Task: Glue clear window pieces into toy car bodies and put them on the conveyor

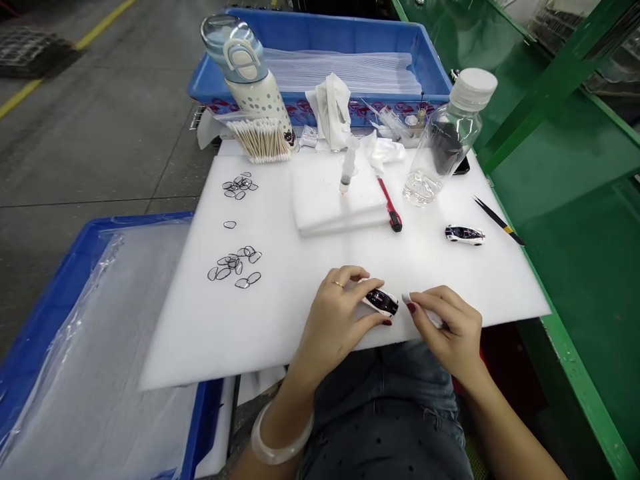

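My left hand (336, 320) is closed round a small white and black toy car (382, 302) at the near edge of the white foam board (280, 300). My right hand (447, 328) sits just right of the car with its fingers curled and pinched together; its fingertips point at the car's end, and what they hold, if anything, is too small to name. A second toy car (465, 235) lies alone farther right on the board. Two clusters of thin black oval rings (236, 265) lie on the board's left side, the other cluster of rings (239, 185) farther back.
At the back stand a water bottle (250, 73), cotton swabs (261, 140), a syringe (347, 170), a red cutter (389, 204), a clear plastic bottle (445, 140) and black tweezers (497, 220). Blue bins sit behind (325, 33) and at left (30, 333). A green frame (575, 373) borders the right.
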